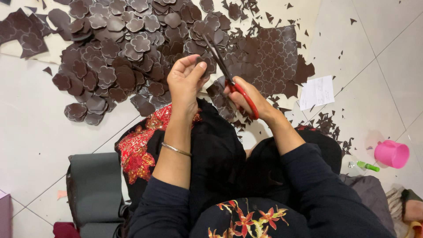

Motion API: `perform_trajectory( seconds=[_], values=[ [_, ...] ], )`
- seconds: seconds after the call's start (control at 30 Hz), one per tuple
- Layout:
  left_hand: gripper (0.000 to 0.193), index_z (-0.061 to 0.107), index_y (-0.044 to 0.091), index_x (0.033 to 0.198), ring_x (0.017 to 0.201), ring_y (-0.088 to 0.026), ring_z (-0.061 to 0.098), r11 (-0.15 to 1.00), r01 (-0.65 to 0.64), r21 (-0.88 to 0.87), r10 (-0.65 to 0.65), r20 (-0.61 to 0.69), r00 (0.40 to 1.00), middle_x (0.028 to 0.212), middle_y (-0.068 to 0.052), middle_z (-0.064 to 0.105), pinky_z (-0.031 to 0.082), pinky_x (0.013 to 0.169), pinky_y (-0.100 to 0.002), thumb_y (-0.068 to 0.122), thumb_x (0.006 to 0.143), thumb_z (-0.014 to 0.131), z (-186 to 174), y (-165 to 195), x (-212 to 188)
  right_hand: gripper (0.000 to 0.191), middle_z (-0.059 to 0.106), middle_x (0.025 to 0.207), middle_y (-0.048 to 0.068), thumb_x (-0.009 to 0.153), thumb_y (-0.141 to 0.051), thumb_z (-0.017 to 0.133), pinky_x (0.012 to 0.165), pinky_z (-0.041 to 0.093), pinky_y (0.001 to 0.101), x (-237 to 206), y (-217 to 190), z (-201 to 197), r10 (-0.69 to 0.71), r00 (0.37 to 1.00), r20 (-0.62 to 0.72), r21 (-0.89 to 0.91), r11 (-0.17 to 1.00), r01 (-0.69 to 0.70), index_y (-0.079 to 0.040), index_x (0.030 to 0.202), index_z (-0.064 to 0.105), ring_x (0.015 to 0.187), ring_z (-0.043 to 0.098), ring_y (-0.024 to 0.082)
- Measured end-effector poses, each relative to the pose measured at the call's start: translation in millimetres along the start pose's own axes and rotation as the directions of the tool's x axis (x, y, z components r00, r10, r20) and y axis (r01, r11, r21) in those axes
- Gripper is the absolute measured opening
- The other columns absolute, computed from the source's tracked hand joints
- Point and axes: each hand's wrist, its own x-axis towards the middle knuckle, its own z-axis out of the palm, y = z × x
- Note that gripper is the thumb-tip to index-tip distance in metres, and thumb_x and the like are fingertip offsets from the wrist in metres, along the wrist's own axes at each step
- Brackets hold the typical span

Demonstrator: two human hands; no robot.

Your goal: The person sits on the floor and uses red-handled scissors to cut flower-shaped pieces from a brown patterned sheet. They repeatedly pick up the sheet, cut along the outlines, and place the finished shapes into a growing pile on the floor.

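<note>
Left hand (pixel 185 79) raised, fingers pinched together, thumb up, forearm bare with sleeve pushed back, right hand (pixel 246 94) curled closed, wrist angled inward, both forearms converging.

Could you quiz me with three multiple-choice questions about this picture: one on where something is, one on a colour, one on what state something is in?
1. Where does the pink cup sit? A) right, on the floor B) on the lap C) among the cut shapes
2. What colour are the scissors' handles? A) blue B) red C) green
3. What does the left hand do? A) lies flat B) pinches a brown piece C) grips the cup

Answers: A, it stands on tiles at right; B, red loops around the right hand fingers; B, thumb and fingers pinch it.
</note>
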Motion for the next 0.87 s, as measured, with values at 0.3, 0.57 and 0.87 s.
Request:
perform_trajectory(
  seconds=[0.3,0.57,0.87],
  values=[
    [0.018,0.061,0.006,0.105,0.085,-0.015,0.072,0.989,0.065,-0.132,-0.078,-0.099,0.992,0.097,-0.006,0.071,0.064,0.079,-0.032,0.002,0.091,0.071,-5.1,0.8,5.2,0.047,0.053,0.082,-0.001,0.094,-0.049,0.06,0.06,0.045,0.0232,6.1,9.4,-4.1,0.034,0.993,-0.11,0.0,0.999,-0.035,-0.005,0.112,0.056,0.068,0.052,0.008],
    [0.025,0.058,0.006,0.11,0.086,-0.017,0.072,0.98,0.019,-0.199,-0.049,-0.144,0.988,0.097,-0.008,0.071,0.06,0.076,-0.027,-0.001,0.091,0.073,-4.5,2.4,7.0,0.039,0.053,0.08,-0.001,0.096,-0.04,0.059,0.059,0.045,0.0226,8.1,6.9,-0.6,0.022,0.99,-0.137,-0.024,0.999,-0.025,-0.004,0.109,0.056,0.066,0.052,0.007],
    [0.026,0.056,0.002,0.117,0.099,-0.025,0.071,0.87,-0.331,-0.364,0.19,-0.373,0.908,0.111,-0.013,0.067,0.064,0.087,-0.032,-0.001,0.095,0.07,-18.6,27.5,21.4,0.041,0.053,0.079,-0.001,0.102,-0.043,0.056,0.059,0.045,0.0221,27.8,8.5,19.1,0.008,0.989,-0.147,0.046,0.999,-0.001,-0.003,0.11,0.056,0.065,0.052,0.007]
  ],
)
